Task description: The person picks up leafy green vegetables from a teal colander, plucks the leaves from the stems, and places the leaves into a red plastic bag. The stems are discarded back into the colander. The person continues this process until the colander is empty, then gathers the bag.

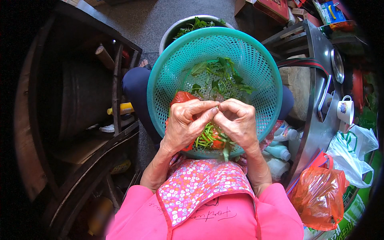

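Note:
A green plastic colander (154, 75) rests on my lap, with leafy green stems (222, 75) lying in its far part. My left hand (187, 120) and my right hand (238, 120) meet above its near half, thumbs and fingertips pinched together on a thin green stem. From my right hand a leafy piece hangs down, blurred at its tip. Beneath the hands, cut-looking short green stems (205, 136) lie on a red plastic bag (183, 97) inside the colander; the hands hide part of the bag.
Behind the colander stands a metal basin (165, 37) holding leafy greens. Dark wooden shelving (117, 87) is at left. At right are a metal-topped table (322, 57), a white mug (345, 111), an orange-red plastic bag (321, 192), a white plastic bag (349, 156) and plastic bottles (279, 151).

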The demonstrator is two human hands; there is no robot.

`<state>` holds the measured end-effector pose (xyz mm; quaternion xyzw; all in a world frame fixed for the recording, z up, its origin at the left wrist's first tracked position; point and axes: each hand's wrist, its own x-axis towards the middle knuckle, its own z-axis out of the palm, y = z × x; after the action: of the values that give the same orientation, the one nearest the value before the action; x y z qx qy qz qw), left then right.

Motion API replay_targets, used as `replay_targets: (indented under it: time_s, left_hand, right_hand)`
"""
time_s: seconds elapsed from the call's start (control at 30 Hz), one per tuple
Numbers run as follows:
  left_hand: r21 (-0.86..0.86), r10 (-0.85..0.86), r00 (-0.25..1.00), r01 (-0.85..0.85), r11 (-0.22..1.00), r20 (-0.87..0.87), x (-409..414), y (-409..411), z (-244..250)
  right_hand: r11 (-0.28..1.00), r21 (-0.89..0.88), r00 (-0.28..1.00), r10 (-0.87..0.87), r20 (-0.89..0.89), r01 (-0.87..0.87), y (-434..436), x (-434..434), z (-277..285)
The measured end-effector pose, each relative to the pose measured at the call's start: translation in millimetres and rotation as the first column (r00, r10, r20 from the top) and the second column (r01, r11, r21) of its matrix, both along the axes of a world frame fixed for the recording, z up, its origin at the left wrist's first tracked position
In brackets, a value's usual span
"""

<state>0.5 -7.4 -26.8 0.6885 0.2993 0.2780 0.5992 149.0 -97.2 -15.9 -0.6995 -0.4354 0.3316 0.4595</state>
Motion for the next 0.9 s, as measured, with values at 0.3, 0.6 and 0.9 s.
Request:
replay_targets:
  time_s: [0.3, 0.6, 0.9]
  left_hand:
    - [-0.187, -0.045, 0.996, 0.058, 0.981, 0.075, -4.4, -1.2, 4.5]
    - [-0.418, 0.201, 0.971, -0.131, 0.899, 0.128, 5.8, -22.5, 1.7]
    - [-0.28, 0.342, 0.935, -0.305, 0.91, 0.092, 4.4, -21.5, -12.9]
  right_hand:
    - [0.974, 0.226, 0.98, -0.062, 0.189, 0.018, -1.7, -11.0, -5.2]
    - [0.923, 0.349, 0.961, -0.228, 0.157, 0.161, -3.5, -17.1, -4.9]
    - [0.623, 0.469, 0.78, -0.491, -0.389, 0.626, -28.4, 67.8, 31.1]
